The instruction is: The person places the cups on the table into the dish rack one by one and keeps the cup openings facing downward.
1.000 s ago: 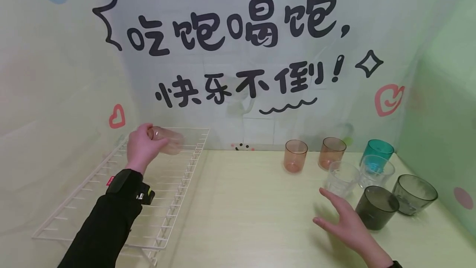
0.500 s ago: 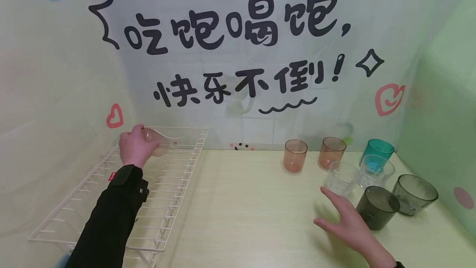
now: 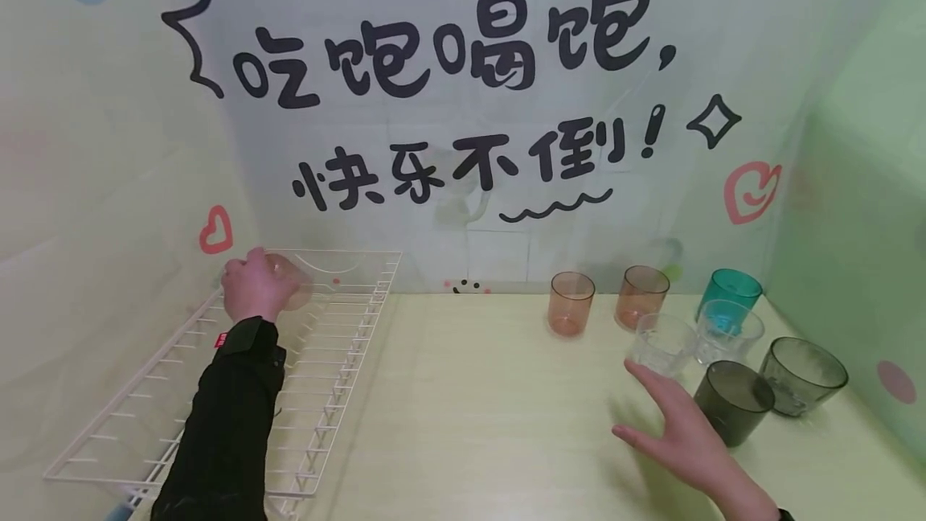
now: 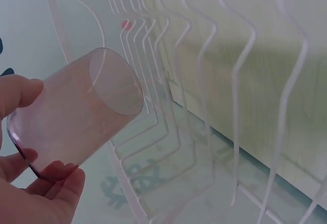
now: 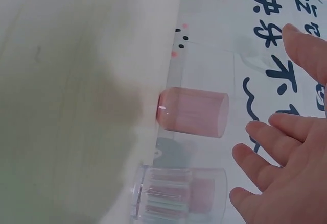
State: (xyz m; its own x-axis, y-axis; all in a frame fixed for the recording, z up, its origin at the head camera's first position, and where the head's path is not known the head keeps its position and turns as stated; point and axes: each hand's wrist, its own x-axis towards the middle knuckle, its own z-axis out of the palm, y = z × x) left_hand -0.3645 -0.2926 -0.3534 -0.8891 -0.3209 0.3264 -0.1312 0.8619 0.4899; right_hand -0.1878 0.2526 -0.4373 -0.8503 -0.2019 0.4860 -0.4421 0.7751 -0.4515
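Observation:
My left hand (image 3: pixel 256 288) is over the far left corner of the white wire rack (image 3: pixel 311 380), holding a see-through pink tumbler. In the left wrist view the thumb and fingers grip the tumbler (image 4: pixel 71 117) around its base end. It lies tilted on its side, with the open rim turned toward the rack wires (image 4: pixel 204 81). Over the right side of the table my right hand (image 3: pixel 683 432) holds nothing, its thumb and fingers spread. Close by it stand a clear glass (image 3: pixel 660 348) and a dark grey glass (image 3: pixel 732 407).
Two orange-pink tumblers (image 3: pixel 570 308) stand near the back wall. To their right are a teal glass (image 3: pixel 732 286), a second clear glass (image 3: pixel 745 336) and a wide smoky glass (image 3: pixel 803 376). Pale tabletop (image 3: pixel 477 392) lies between rack and glasses. A green wall (image 3: pixel 868 264) bounds the right.
My left hand has moved left with the pink tumbler, toward the rack's far left corner. The right hand has stayed nearly still, and the head view has shifted slightly.

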